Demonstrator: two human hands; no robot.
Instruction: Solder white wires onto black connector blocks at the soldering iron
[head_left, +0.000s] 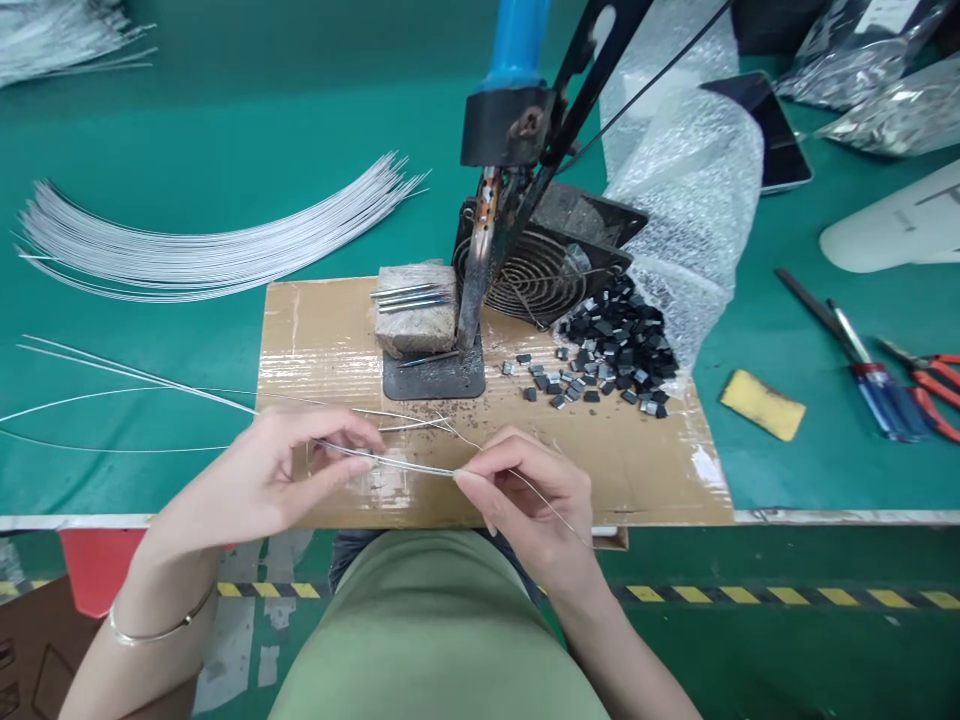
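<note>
My left hand (300,465) is closed round a few thin white wires (412,464), whose long ends trail off to the left. Thumb and index finger of my right hand (529,495) pinch the same wires at their right end. A thin silvery strand (551,505) runs across the right fingers and hangs below them; whether it is solder or wire I cannot tell. Beyond the hands a soldering iron (480,255) with a blue handle is fixed pointing down, its tip over a dark plate (439,380). Beside it, a worn block (415,335) carries several short metal pieces (409,298).
A cardboard sheet (652,480) covers the bench under the hands. Small black connector-like parts (630,335) spill from bubble wrap (690,190) beside a fan (532,285). A wire bundle (225,258) lies left; a yellow sponge (763,404), screwdriver (885,395) and pliers (934,385) lie right.
</note>
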